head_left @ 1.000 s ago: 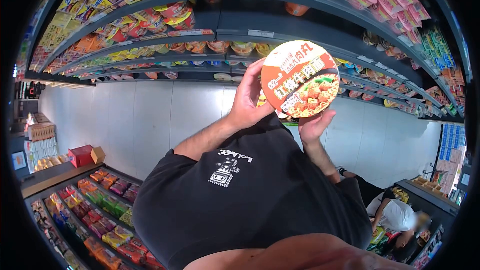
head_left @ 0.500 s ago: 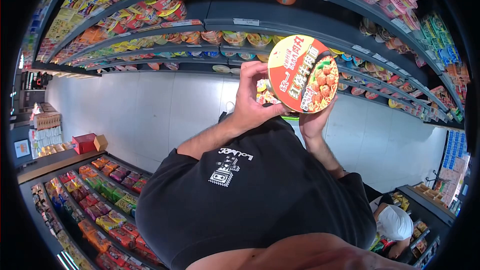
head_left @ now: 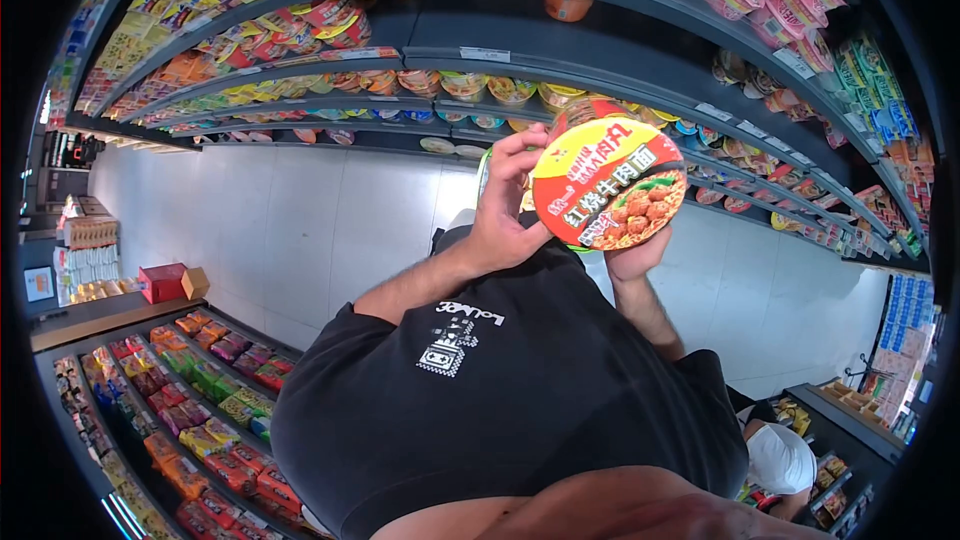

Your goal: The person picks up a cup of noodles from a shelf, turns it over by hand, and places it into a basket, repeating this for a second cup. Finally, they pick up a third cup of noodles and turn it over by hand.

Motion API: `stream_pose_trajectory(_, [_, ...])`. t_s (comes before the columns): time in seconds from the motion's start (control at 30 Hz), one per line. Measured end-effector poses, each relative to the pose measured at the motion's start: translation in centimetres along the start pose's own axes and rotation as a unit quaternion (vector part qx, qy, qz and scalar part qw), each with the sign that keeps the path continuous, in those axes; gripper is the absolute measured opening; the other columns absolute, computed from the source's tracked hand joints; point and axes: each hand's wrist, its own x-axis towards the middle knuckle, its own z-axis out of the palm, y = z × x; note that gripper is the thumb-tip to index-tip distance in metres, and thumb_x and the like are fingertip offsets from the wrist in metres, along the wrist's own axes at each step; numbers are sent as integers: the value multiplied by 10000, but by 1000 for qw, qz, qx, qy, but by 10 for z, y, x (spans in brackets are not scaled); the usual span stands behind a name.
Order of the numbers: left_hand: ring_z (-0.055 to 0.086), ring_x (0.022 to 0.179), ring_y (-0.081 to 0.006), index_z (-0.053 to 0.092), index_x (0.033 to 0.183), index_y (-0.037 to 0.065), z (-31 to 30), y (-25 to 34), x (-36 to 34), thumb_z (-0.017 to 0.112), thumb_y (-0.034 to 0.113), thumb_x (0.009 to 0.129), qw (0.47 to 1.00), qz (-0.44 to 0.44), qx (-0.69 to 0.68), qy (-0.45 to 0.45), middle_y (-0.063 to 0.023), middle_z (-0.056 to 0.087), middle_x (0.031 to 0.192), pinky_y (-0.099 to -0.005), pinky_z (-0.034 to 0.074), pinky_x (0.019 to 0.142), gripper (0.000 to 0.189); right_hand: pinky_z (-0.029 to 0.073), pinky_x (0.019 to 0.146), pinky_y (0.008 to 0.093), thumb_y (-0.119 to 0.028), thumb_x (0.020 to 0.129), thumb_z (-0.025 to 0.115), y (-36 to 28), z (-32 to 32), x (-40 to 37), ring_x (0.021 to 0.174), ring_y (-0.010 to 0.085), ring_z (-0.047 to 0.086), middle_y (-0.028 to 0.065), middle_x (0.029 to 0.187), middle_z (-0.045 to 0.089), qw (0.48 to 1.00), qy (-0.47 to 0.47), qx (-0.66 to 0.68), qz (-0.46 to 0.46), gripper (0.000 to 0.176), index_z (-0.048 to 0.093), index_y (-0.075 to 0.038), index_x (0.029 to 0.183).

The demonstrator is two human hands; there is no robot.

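The noodle bowl (head_left: 608,183) sits up in front of your chest, its printed lid tilted toward you, caught between both hands. Your left hand (head_left: 500,220) is curled around its near side with the fingertips at the lid's rim. Your right hand (head_left: 630,255) props it from underneath, most of those fingers hidden behind the bowl, so how firmly that side grips cannot be told. To my eye the hold is light: with the bowl tilted and one hand only cradling it, a slack thumb could let it roll off the right palm and fall to the floor (head_left: 330,220). The foil lid could also dent under pressing fingertips. Just beyond the bowl runs the dark shelf (head_left: 620,65), its front edge near your knuckles, with a row of cups (head_left: 465,85) packed along it; a forward swing of your hands could knock those. Open room lies over the pale floor on your left. A low rack of snack packets (head_left: 200,390) stands well apart, and another person (head_left: 780,455) crouches low on your right.
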Motion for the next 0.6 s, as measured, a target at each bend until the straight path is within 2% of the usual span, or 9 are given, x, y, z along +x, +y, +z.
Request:
stream_pose_trajectory(0.07, [371, 1362, -320, 461, 1350, 100, -2, 3, 4, 879, 118, 717, 989, 74, 129, -21, -132, 390, 1326, -442, 342, 1126, 760, 373, 1121, 428, -414, 988, 262, 5, -17, 2, 1332, 274, 478, 140, 1443, 487, 975, -106, 192, 43, 639, 380, -2, 1462])
stream_pose_trajectory(0.13, [407, 1288, -313, 504, 1325, 102, -5, 5, 5, 911, 208, 683, 982, 92, 165, -12, -119, 414, 1246, -438, 378, 1077, 768, 424, 1080, 427, -415, 1002, 255, 8, -19, -2, 1284, 266, 526, 136, 1407, 523, 971, -72, 214, 79, 626, 385, -4, 1457])
stream_pose_trajectory(0.2, [441, 1184, -282, 495, 1335, 96, -6, 10, 5, 931, 271, 652, 976, 65, 207, 0, -111, 432, 1199, -426, 408, 1014, 829, 429, 1080, 416, -422, 1012, 255, 2, -6, -3, 1286, 258, 527, 130, 1404, 529, 998, -14, 10, 63, 625, 382, -5, 1460])
stream_pose_trajectory(0.27, [464, 1094, -239, 476, 1321, 75, -6, 12, 7, 952, 312, 625, 970, 64, 233, 8, -105, 446, 1168, -384, 426, 962, 875, 374, 1128, 418, -509, 1037, 235, 3, 13, -6, 1350, 262, 467, 114, 1474, 471, 994, 77, 20, 74, 662, 351, -39, 1489])
stream_pose_trajectory(0.4, [539, 1107, -199, 384, 1323, 49, -2, 10, 1, 954, 349, 627, 986, 4, 162, 32, -115, 455, 1186, -347, 465, 968, 949, 304, 1161, 418, -620, 1026, 216, -7, 19, -5, 1414, 258, 387, 112, 1533, 397, 997, 17, -31, 68, 764, 299, -47, 1524])
stream_pose_trajectory(0.47, [486, 1242, -213, 289, 1375, 47, 1, 14, -4, 942, 351, 660, 992, -109, 33, 48, -105, 453, 1301, -377, 392, 1066, 1015, 308, 1160, 420, -624, 1023, 233, -13, 23, -3, 1417, 250, 383, 102, 1542, 385, 996, -40, -78, 15, 771, 281, -49, 1533])
stream_pose_trajectory(0.5, [481, 1268, -221, 277, 1378, 52, -4, 7, -9, 929, 257, 702, 995, -88, 48, 28, -105, 464, 1318, -386, 394, 1077, 961, 308, 1160, 420, -624, 1023, 233, -12, 20, -4, 1417, 250, 383, 102, 1542, 385, 996, -36, -79, 15, 771, 281, -49, 1533])
stream_pose_trajectory(0.57, [478, 1272, -224, 282, 1376, 54, -7, -4, -12, 912, 202, 717, 993, -83, 87, 15, -111, 463, 1316, -383, 398, 1076, 924, 272, 1160, 394, -646, 983, 393, -4, 9, -8, 1415, 222, 339, 126, 1512, 370, 993, -58, -73, 65, 856, 189, -24, 1535])
stream_pose_trajectory(0.6, [475, 1275, -226, 286, 1374, 56, -10, -7, -12, 896, 146, 732, 989, -77, 128, 2, -116, 461, 1313, -379, 402, 1075, 890, 300, 1150, 388, -507, 986, 538, 1, 7, -9, 1388, 209, 377, 121, 1480, 420, 990, -1, -86, 112, 794, 228, -19, 1530])
